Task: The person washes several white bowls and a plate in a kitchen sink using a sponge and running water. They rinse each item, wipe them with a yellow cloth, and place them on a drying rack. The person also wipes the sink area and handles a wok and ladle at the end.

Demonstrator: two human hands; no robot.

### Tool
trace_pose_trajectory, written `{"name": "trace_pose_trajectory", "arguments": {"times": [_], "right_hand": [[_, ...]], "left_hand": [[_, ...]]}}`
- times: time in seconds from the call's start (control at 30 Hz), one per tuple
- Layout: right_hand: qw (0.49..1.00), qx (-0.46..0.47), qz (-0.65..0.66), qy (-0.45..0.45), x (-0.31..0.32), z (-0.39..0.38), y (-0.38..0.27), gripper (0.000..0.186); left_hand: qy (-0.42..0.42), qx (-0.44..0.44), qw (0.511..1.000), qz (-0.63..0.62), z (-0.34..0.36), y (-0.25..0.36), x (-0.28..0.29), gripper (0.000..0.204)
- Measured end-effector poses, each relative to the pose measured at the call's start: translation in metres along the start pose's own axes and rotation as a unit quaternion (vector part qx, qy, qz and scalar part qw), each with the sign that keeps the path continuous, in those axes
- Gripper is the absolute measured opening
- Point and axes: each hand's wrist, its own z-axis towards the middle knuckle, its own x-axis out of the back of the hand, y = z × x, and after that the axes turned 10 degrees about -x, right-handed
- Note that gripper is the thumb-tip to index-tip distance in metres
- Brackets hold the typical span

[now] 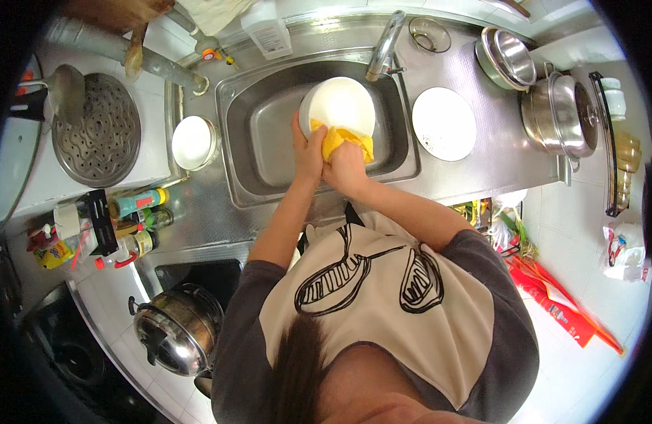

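Observation:
Over the right part of a steel sink [269, 134] I hold a white bowl [340, 99], its pale round surface facing up. My left hand [309, 153] grips the bowl's left edge, with the thumb near its lower rim. A yellow cloth [357, 143] is bunched in my right hand [346, 168], which presses it against the near side of the bowl. The fingers of that hand are partly hidden by the cloth. The faucet [386, 46] stands behind the bowl, to its right.
White bowls [193, 143] sit left of the sink. On the right counter lie a white plate [444, 124], a glass bowl [430, 35], steel basins [506, 58] and a lidded steel pot [560, 113]. A white bottle [266, 32] stands behind the sink. Another pot [177, 328] is at lower left.

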Motion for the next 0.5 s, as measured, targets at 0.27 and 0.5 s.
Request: {"name": "trace_pose_trajectory", "arguments": {"times": [0.27, 0.5], "right_hand": [[0.852, 0.471, -0.168, 0.157, 0.021, 0.036, 0.085, 0.021], [0.934, 0.332, -0.086, 0.096, 0.005, 0.008, 0.043, 0.016]], "left_hand": [[-0.168, 0.275, 0.946, 0.041, 0.03, 0.049, 0.035, 0.064], [-0.045, 0.135, 0.989, -0.042, 0.003, 0.019, 0.019, 0.066]]}}
